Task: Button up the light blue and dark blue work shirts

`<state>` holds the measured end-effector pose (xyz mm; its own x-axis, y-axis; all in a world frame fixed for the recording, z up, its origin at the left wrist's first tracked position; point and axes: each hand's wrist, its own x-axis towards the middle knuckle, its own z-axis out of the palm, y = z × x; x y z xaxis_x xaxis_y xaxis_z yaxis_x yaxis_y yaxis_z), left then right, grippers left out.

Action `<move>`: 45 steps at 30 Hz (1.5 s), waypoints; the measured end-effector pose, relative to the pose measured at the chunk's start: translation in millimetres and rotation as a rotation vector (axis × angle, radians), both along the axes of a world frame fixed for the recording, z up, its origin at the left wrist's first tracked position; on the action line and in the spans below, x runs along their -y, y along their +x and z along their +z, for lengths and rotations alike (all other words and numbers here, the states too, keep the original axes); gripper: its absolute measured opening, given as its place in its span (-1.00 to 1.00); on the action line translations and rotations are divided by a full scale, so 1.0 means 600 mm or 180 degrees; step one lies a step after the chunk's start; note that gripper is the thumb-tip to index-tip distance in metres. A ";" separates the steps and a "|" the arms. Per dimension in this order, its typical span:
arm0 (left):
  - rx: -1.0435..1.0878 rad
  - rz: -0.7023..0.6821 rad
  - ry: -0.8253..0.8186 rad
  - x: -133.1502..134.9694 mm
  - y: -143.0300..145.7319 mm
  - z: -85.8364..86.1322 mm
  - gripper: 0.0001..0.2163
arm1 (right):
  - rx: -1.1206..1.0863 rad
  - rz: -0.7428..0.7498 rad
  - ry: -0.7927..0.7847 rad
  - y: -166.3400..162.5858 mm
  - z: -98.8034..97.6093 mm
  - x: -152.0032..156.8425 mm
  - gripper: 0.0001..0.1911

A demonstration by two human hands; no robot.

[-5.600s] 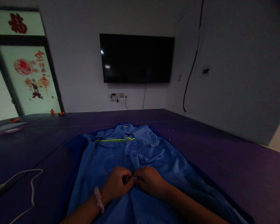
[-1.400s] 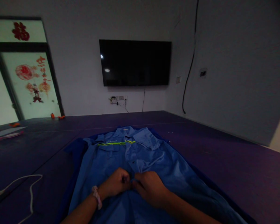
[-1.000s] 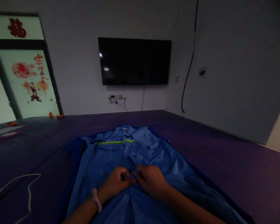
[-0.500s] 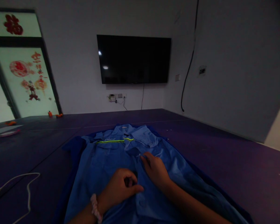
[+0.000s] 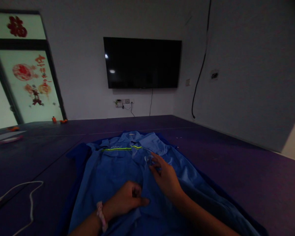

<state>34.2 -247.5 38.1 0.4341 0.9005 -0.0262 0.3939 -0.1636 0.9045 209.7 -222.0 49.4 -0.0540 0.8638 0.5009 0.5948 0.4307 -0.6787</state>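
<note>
A blue work jacket point(image 5: 115, 170) with a yellow-green chest stripe lies front up, its collar pointing away from me. Darker blue cloth point(image 5: 80, 155) shows from underneath along its sides. My left hand point(image 5: 127, 198), with a pink scrunchie point(image 5: 101, 216) on the wrist, has curled fingers and a thumb pressed at the jacket's front edge; the cloth between them is mostly hidden. Over the upper front, my right hand point(image 5: 166, 177) has its thumb and forefinger apart, near a small whitish spot whose kind is unclear.
The jacket rests on a purple mat floor point(image 5: 226, 157). At left lie a white cable point(image 5: 31, 200) and a pink-rimmed flat item point(image 5: 9, 140). A television point(image 5: 142, 62) hangs on the far wall, and a black cord point(image 5: 201, 65) dangles at right. Small orange things point(image 5: 54, 119) stand by the door.
My right thumb and forefinger have parted from a near pinch, the forefinger lifting away. My left hand has dipped slightly and stays at the front edge. The view has shifted a little.
</note>
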 end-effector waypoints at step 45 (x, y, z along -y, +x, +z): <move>0.0796 0.0393 -0.0603 -0.052 -0.025 -0.032 -0.72 | 0.1557 0.0774 -0.0266 -0.026 -0.004 0.032 -0.80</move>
<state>18.9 -216.4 18.9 0.3362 0.9359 -0.1047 0.1624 0.0519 0.9854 194.4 -241.2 46.8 -0.4661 0.8332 0.2976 0.7395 0.5516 -0.3858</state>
